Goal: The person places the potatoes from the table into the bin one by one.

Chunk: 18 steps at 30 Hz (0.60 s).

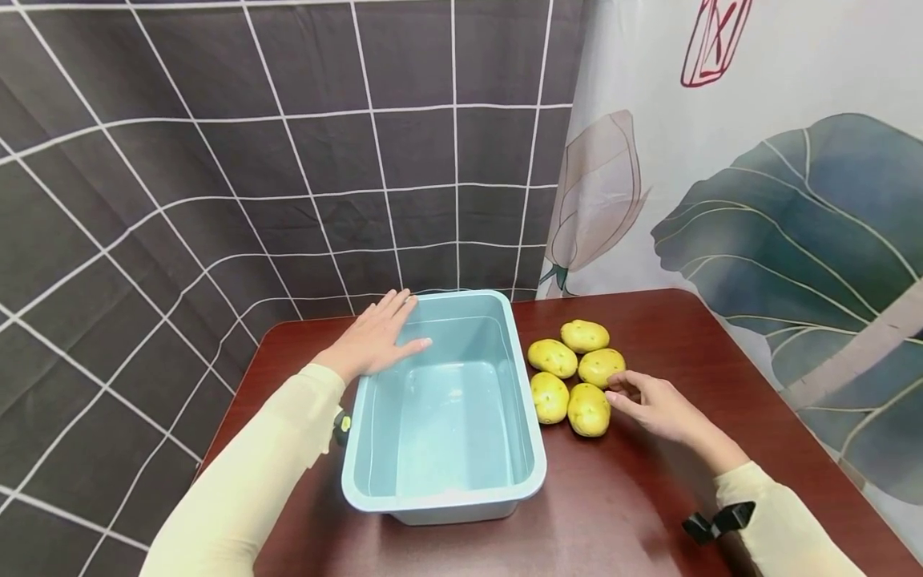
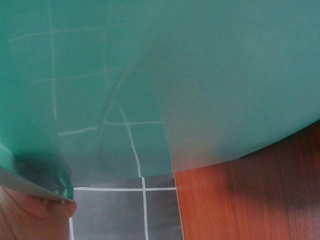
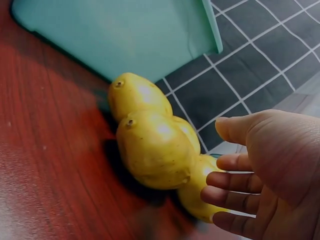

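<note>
A light blue plastic basin (image 1: pixel 450 433) stands on the table, and no object shows inside it. My left hand (image 1: pixel 375 335) rests on the basin's left rim toward the far corner, fingers straight and the thumb pointing over the inside. In the left wrist view, the basin's wall (image 2: pixel 225 90) fills most of the picture, with part of the hand (image 2: pixel 30 215) at the lower left. Several yellow potatoes (image 1: pixel 589 410) lie grouped to the right of the basin. Beside them is my right hand (image 1: pixel 659 407), its fingers loosely bent and spread, holding nothing. The right wrist view shows its palm next to the potatoes (image 3: pixel 155 150).
The dark red wooden table (image 1: pixel 577 513) carries the basin and potatoes. Behind and to the left hangs a dark grid-patterned cloth (image 1: pixel 324 160); a white cloth with a leaf print (image 1: pixel 786 224) hangs at the right. A black wrist strap (image 1: pixel 721 522) circles the right sleeve.
</note>
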Available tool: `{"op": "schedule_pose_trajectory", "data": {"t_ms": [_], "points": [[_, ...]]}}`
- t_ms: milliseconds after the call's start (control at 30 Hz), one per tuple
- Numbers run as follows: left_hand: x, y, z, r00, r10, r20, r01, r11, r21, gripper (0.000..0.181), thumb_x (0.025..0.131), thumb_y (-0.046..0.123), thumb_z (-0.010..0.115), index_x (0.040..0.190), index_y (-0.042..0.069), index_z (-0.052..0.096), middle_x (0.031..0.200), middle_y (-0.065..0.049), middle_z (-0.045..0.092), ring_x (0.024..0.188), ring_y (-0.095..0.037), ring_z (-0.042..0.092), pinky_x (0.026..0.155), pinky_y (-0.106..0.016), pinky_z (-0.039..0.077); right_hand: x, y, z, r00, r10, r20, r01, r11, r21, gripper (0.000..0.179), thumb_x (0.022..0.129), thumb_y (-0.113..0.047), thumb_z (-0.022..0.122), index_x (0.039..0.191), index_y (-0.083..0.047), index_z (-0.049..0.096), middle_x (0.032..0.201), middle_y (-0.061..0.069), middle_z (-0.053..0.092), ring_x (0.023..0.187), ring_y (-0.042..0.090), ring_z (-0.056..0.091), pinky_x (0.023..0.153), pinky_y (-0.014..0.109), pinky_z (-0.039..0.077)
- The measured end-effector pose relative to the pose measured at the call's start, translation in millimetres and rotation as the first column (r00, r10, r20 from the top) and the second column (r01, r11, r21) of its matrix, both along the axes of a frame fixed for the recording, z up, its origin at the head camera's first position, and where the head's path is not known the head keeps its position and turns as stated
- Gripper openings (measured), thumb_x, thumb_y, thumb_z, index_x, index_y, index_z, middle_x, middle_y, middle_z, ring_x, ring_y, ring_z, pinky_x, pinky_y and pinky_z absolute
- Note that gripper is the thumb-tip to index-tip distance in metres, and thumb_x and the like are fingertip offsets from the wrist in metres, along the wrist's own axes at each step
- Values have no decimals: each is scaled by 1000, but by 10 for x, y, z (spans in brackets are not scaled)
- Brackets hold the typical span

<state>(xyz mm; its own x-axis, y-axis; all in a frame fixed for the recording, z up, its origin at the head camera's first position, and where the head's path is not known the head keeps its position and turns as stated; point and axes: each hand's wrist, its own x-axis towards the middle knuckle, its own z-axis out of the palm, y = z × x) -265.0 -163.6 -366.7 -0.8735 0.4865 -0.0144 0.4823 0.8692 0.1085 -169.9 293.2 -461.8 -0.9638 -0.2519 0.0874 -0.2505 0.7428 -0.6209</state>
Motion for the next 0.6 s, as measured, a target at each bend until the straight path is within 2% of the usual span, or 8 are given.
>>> {"op": "schedule_pose_trajectory", "data": {"t_ms": [333, 600], "points": [[-7, -5, -33, 1000, -2, 2, 2, 1000, 4, 92, 89, 74, 35, 156, 15, 14, 161, -6, 9, 147, -28, 5, 117, -49, 9, 12, -39, -96, 1000, 30, -5, -30, 999, 12, 42, 93, -34, 65, 118, -1, 63, 97, 1, 67, 87, 13, 63, 73, 28, 52], [9, -5, 2, 1000, -1, 6, 1, 1000, 17, 91, 89, 72, 36, 156, 15, 14, 161, -7, 9, 147, -27, 3, 117, -50, 9, -14, -109, -105, 998, 43, -46, -41, 998, 53, 47, 91, -38, 66, 119, -1, 63, 100, 2, 66, 86, 14, 60, 73, 31, 50]]}}
